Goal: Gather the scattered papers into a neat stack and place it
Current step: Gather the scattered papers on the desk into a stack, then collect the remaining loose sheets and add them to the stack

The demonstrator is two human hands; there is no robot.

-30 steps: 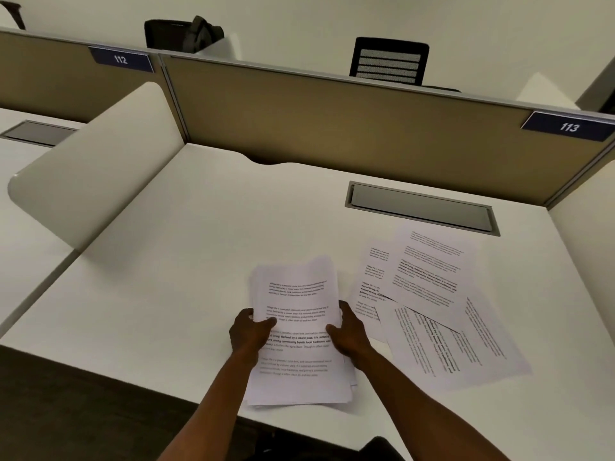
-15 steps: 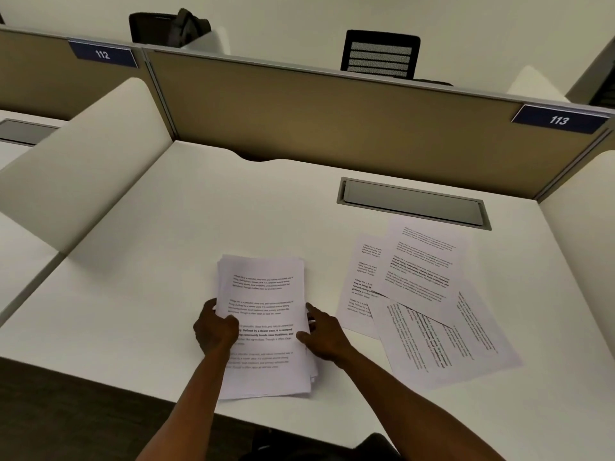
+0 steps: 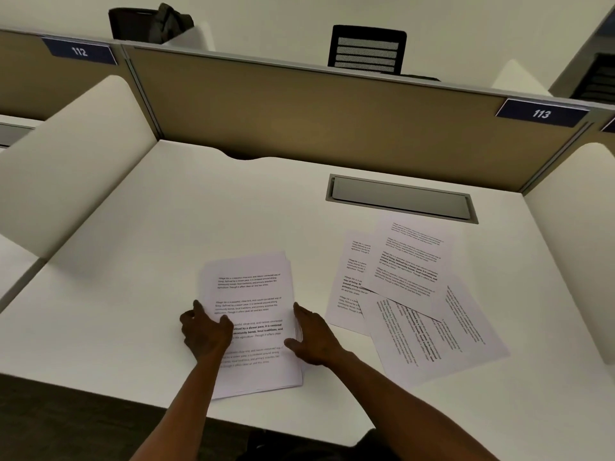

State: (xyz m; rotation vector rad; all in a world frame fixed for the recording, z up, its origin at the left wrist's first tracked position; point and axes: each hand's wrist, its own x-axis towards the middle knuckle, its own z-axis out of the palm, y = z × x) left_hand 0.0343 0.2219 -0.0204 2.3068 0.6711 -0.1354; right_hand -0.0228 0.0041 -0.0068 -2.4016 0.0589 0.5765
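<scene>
White cubicle desk (image 3: pixel 133 294) carries a half-gathered stack of white printed paper sheets (image 3: pixel 253 294) at six o'clock. Left hand (image 3: pixel 204 331) grips its edge; right hand (image 3: pixel 312 337) presses flat-fingered. Several loose printed sheets (image 3: pixel 412 294) at three o'clock remain uncollected.

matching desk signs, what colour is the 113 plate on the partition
Dark navy rectangular 113 plate with white numerals, clearest in the head view.
</scene>
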